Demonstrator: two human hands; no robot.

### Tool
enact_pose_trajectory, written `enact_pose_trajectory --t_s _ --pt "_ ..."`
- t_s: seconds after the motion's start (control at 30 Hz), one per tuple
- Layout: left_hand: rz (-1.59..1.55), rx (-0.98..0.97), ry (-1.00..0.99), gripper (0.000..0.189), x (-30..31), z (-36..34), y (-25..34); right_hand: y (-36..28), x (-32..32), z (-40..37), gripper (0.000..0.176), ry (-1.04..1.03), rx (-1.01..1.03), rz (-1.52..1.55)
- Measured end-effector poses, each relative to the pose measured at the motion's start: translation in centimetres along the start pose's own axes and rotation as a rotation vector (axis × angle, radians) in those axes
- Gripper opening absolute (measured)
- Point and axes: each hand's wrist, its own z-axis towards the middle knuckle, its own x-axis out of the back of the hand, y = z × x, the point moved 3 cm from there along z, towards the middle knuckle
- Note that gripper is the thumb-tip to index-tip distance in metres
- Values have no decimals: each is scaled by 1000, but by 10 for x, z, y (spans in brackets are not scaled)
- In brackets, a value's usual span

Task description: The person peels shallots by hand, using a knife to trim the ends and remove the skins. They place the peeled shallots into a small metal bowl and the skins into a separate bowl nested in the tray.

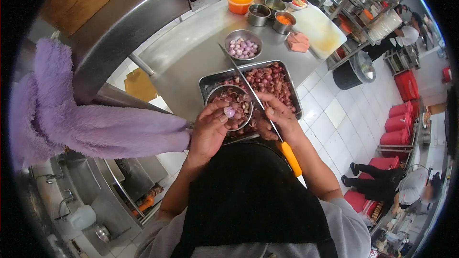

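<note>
over the tray (299, 111), fingers (223, 119) of the left hand (209, 133) pinch a shallot (229, 112).

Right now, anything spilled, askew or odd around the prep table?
No clear spill or damage visible. Slightly odd: the fluffy purple cloth hangs close beside the left hand, so it might snag. Also, the round steel bowl of papery skins sits inside the rectangular steel tray of red bulbs, rather than beside it.

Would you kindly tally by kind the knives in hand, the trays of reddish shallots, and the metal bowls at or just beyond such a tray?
Knife: 1
Tray: 1
Bowls: 2 (lower bowl, upper bowl)
Total: 4
</note>
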Motion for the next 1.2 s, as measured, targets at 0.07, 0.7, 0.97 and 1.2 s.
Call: enact_pose_trajectory --t_s 0.07,0.7,0.97,1.2 --pt "24 -15 6 29 6 0 3 2 2 2 50 22 -3 -41" --pt "402 -257 180 24 9 51 20 90 66 15 57 21 -18 -613" --pt "851 -364 75 24 -8 196 3 95 61 8 74 61 -196 -795" --pt "1499 -468 31 26 -10 235 2 79 85 -54 68 269 -183 -528"
